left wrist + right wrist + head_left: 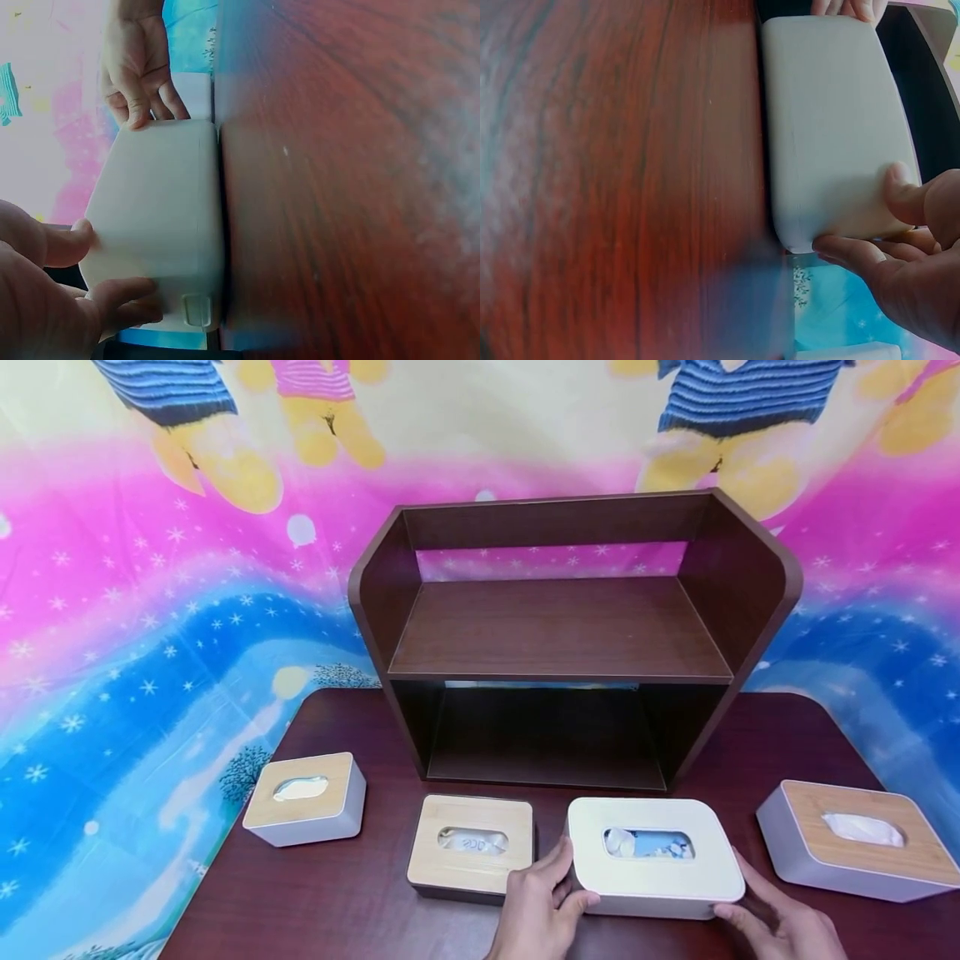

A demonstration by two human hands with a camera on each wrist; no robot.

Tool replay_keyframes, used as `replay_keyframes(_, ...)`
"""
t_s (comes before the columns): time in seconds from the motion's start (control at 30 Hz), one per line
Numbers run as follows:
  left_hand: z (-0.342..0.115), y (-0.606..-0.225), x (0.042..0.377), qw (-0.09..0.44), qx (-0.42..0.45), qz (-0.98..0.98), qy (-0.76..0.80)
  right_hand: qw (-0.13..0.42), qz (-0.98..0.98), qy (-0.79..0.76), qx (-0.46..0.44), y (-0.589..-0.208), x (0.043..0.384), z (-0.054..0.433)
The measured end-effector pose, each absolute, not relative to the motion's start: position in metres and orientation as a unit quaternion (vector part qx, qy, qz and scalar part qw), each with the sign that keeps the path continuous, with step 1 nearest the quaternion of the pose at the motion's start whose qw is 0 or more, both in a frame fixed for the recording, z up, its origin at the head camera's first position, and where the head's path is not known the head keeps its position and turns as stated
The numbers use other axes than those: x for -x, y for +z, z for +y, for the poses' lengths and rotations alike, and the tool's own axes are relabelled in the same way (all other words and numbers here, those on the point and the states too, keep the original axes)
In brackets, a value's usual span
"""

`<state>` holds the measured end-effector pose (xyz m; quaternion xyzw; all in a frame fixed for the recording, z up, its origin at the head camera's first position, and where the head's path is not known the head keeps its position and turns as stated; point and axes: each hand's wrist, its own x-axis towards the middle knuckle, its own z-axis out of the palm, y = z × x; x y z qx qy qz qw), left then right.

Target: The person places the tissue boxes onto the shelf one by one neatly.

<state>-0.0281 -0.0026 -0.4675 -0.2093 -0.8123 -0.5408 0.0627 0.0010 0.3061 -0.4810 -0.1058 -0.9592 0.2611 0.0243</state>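
Observation:
A white tissue box (pixel 652 878) with rounded corners stands at the table's front, patterned packaging visible through its oval slot. My left hand (pixel 536 906) holds its left end, thumb on the front wall and fingers along the side. At the opposite end my right hand (pixel 787 922) grips the box, thumb at the front corner. In the right wrist view, the box's smooth front wall (pixel 832 127) faces the camera. A small recessed tab (pixel 197 310) shows near the box's lower edge in the left wrist view. Beside my left hand sits a wood-topped tissue box with a dark base (pixel 472 864).
A dark brown two-tier shelf (pixel 562 631) stands behind the boxes. One wood-topped white tissue box (pixel 306 806) is at the table's left, another (pixel 862 843) at the right. The dark red table (pixel 300 902) meets a colourful printed cloth (pixel 112 610) at the back.

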Motion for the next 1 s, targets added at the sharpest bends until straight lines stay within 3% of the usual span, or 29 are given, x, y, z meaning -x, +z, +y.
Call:
replay_keyframes(0.1, -0.001, -0.467, 0.031, 0.074, 0.207, -0.814, -0.539, 0.024, -0.958, 0.262, 0.113, -0.482, -0.001, 0.306)
replay_keyframes(0.4, 0.004, -0.467, 0.034, 0.045, 0.166, -0.780, -0.601, 0.064, -0.952, 0.272, 0.120, -0.485, 0.000, 0.302)
replay_keyframes(1.0, 0.009, -0.451, 0.046, -0.008, 0.100, -0.719, -0.688, 0.086, -0.932, 0.328, 0.126, -0.466, 0.009, 0.290)
